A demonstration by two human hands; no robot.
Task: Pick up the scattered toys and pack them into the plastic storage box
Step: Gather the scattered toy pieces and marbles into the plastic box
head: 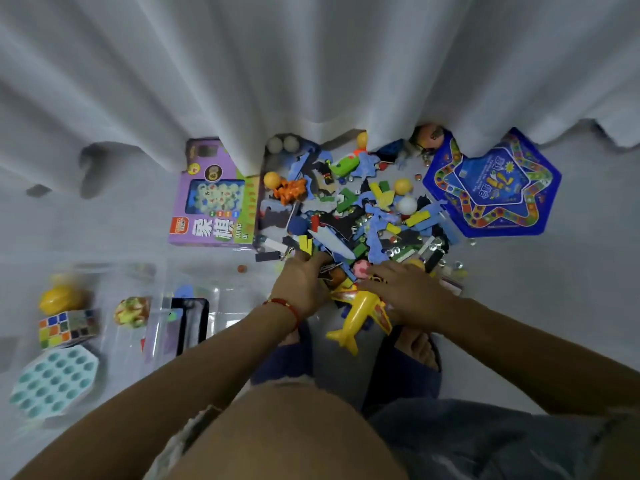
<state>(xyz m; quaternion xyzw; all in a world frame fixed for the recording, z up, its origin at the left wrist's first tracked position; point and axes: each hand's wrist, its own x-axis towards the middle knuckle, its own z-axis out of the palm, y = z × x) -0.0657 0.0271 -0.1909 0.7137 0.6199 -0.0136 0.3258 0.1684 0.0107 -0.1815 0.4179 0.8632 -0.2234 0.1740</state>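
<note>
Resting spread-fingered on the jumbled multicoloured toy pile (360, 216): left hand (303, 278), right hand (401, 285), neither visibly gripping.

Both hands, left hand (302, 279) and right hand (403, 285), press into the toy pile (360, 216).

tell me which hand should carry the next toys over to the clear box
Left, probably. The left hand is on the pile's edge nearest the plastic storage box; the right hand would have to cross over the yellow plane.
</note>
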